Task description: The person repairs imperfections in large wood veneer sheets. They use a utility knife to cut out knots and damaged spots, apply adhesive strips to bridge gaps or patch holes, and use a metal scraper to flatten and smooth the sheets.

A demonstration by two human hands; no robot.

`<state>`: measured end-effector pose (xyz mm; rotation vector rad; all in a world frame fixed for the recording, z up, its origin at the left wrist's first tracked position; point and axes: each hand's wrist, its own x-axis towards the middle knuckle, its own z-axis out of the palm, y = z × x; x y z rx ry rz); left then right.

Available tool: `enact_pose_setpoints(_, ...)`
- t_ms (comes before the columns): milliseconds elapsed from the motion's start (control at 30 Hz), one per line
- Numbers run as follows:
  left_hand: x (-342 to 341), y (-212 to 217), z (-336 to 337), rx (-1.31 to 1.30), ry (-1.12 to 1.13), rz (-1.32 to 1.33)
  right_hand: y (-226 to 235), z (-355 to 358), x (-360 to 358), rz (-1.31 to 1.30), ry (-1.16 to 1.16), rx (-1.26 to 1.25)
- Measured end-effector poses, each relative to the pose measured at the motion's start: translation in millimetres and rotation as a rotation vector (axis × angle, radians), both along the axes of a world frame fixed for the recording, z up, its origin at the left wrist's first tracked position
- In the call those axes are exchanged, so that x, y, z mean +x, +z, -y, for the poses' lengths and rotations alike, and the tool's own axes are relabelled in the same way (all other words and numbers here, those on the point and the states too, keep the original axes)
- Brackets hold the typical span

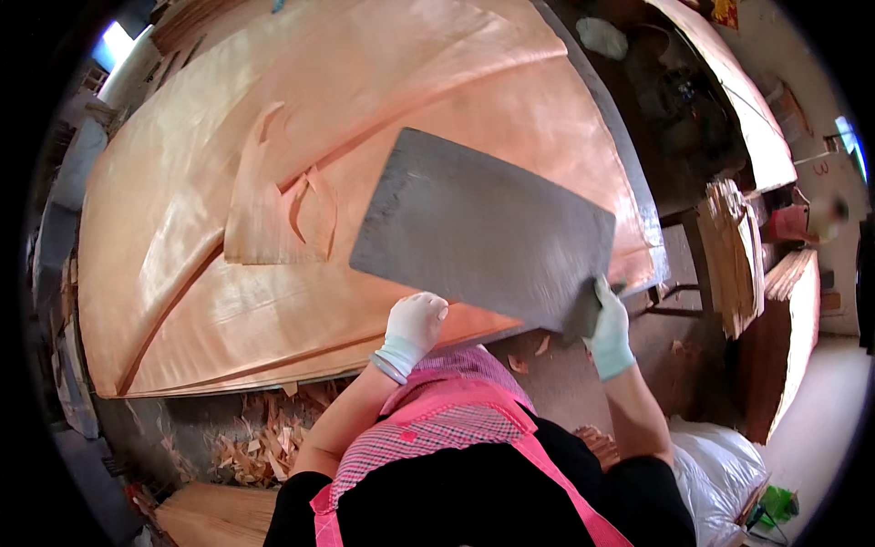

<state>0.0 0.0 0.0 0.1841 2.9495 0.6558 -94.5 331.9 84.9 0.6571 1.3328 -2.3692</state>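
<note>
A broad, flat, dark grey rectangular plate with rounded corners lies tilted over the veneer. My right hand, in a white glove, grips its lower right corner, thumb along the edge. My left hand, gloved too, is closed in a fist just below the plate's lower left edge, and whatever is in it, if anything, is hidden. Beneath spreads a large stack of thin orange-tan wood veneer sheets, wavy and creased. A torn loose veneer piece rests on top, left of the plate.
Veneer scraps lie heaped below the table's near edge. At the right stand bundles of veneer and a stacked pile. A white plastic sack sits at the lower right, near a green object.
</note>
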Motion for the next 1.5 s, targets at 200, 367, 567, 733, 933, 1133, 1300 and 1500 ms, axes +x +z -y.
enact_pose_setpoints(200,-62.9,10.2,46.0,0.905,0.450,-0.186,15.9,-39.1,51.2,0.029,0.042,0.018)
enact_pose_setpoints(367,-120.8,125.6,112.5,0.372,0.334,-0.368,-29.8,-63.2,63.3,0.076,0.092,0.006)
enact_pose_setpoints(567,-107.4,222.8,113.0,0.418,0.448,-0.390,-18.5,0.3,20.8,0.205,0.202,0.044)
enact_pose_setpoints(733,-77.4,258.4,94.1,0.323,0.397,-0.540,-61.7,35.5,-39.0,0.196,0.230,0.055)
enact_pose_setpoints(933,-47.7,258.0,70.7,0.217,0.268,-0.565,-90.4,72.5,-126.8,0.070,0.343,0.011)
enact_pose_setpoints(1133,-25.6,225.3,44.8,0.246,0.189,-0.398,-72.7,106.9,-172.9,0.047,0.150,-0.124)
enact_pose_setpoints(1300,-8.6,185.9,29.7,0.320,0.234,-0.259,-81.9,74.5,-177.2,0.007,0.244,0.121)
enact_pose_setpoints(1500,-16.9,119.2,59.5,0.329,-0.046,-0.333,-125.6,-28.4,-147.7,-0.277,0.748,0.946)
